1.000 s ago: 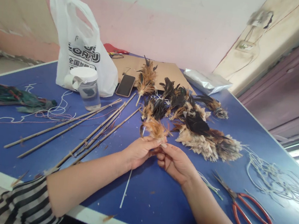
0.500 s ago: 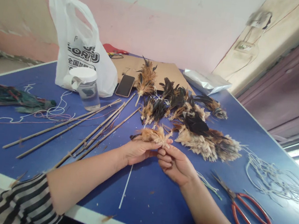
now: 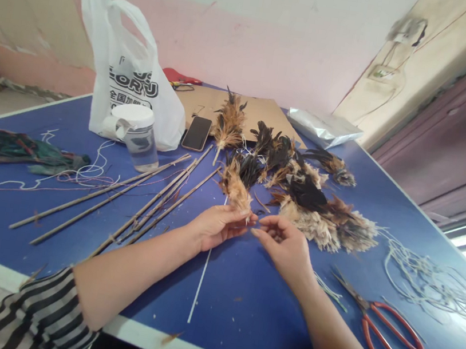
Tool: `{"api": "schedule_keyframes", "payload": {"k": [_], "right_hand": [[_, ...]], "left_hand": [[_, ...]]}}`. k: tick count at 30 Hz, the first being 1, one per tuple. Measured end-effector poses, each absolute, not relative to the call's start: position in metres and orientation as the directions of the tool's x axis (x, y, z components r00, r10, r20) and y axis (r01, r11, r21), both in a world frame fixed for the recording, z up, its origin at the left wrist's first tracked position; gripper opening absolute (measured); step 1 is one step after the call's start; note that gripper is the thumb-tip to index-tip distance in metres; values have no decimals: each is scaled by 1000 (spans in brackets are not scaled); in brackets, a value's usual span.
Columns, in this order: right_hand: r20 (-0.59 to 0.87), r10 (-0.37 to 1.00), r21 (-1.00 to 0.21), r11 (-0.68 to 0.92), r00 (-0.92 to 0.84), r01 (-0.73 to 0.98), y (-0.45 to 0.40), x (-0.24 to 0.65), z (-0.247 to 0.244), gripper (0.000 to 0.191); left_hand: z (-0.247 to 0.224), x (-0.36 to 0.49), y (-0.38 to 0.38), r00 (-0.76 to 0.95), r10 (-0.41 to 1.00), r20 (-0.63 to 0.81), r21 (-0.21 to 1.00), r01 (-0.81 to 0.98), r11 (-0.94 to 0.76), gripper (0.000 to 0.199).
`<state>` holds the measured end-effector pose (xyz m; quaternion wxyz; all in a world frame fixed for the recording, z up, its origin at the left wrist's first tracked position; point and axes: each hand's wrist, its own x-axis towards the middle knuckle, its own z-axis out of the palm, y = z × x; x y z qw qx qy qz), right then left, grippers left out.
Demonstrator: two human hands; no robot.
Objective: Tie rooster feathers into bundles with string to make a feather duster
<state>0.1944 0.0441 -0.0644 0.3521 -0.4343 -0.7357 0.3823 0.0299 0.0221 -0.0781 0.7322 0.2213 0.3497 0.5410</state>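
My left hand (image 3: 219, 227) is closed around the base of a bunch of tan feathers (image 3: 239, 191), its thumb on top and the pale quill ends poking out towards the right. Just right of those quill ends is my right hand (image 3: 286, 242). Its thumb and forefinger are a little apart, with nothing visible between them, and the other fingers curl underneath. Beyond both hands lie dark and brown feather bunches (image 3: 277, 152). A larger pile of cream and brown feathers (image 3: 317, 221) rests to the right of them.
Scissors with red handles (image 3: 393, 330) and tangled pale string (image 3: 430, 277) lie right. Thin sticks (image 3: 156, 195), a plastic jar (image 3: 142, 141), a white bag (image 3: 142, 81) and a phone (image 3: 196, 133) are left and behind. A feathered stick (image 3: 229, 122) overlaps the cardboard (image 3: 263, 109).
My right hand has drawn away to the right from the quill ends. The feather bunch in my left hand has turned, its feathers now pointing away from me instead of left.
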Motion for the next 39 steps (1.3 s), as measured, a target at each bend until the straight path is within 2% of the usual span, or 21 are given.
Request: {"api": "schedule_keyframes", "payload": {"k": [2,4,6,9,13,17,19,21,25,30,35,39], "right_hand": [[381,821,-668,562,-424,488,43,197,-61,27],[457,737,-490,676,-498,550,41,198,-58,25],[473,707,-392,703,-525,594,40,198,-58,23],[476,718,-348,684,-508,641,41,198,-60,22],[442,751,-418,657,-490,628,44,199,-64,21],[395,797,-563,603,-457,565,45,200,-64,24],[414,795,-620,603,-444,502,44,200,-61,19],[444,772,-637,629,-456,445,42,199,-57,11],[440,769,-665,626,-464,407,39,194,-56,12],[338,885,-765,456,-319,455,38,189,-62,10],[297,920,-774,390,-257,499,38,186,-62,15],[126,945,-891,241,-301,384,45,189,-63,21]], "left_hand": [[-78,30,21,181,937,-300,699,-627,345,17],[-77,32,19,201,933,-299,712,-603,359,18],[-77,35,17,216,931,-295,738,-568,365,20],[-79,38,14,251,918,-306,764,-510,394,24],[-82,39,14,277,909,-312,768,-489,413,27],[-79,38,14,220,909,-354,777,-472,416,27],[-76,38,14,180,914,-363,802,-439,404,26],[-75,38,14,155,925,-347,837,-394,380,26],[-76,40,14,123,943,-310,882,-332,334,26],[-79,44,13,109,955,-274,910,-291,294,25],[-78,48,12,97,969,-226,933,-264,244,16],[-77,47,13,139,949,-282,892,-326,313,18]]}}
